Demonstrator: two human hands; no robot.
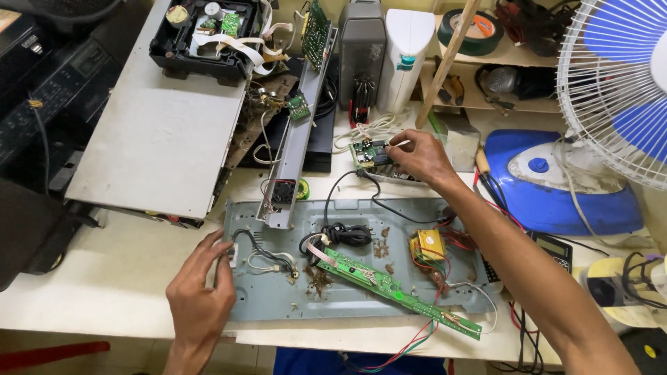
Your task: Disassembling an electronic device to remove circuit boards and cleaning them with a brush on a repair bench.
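The right hand (pixel 417 156) is pinching the small green circuit board (pixel 372 154), which is lying just beyond the far edge of the grey metal chassis (pixel 347 292), black cable trailing back onto it. The left hand (pixel 201 292) is resting loosely open on the chassis's near-left corner, well apart from the board, fingertips touching a small white connector (pixel 233 255).

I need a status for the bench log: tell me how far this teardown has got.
Done: the grey metal chassis lies open, its long green circuit board and yellow transformer loose on their wires. In hand: the right hand grips a small circuit board at the table's back; the left hand rests on the chassis edge by a white connector. Left: the wiring is still attached.
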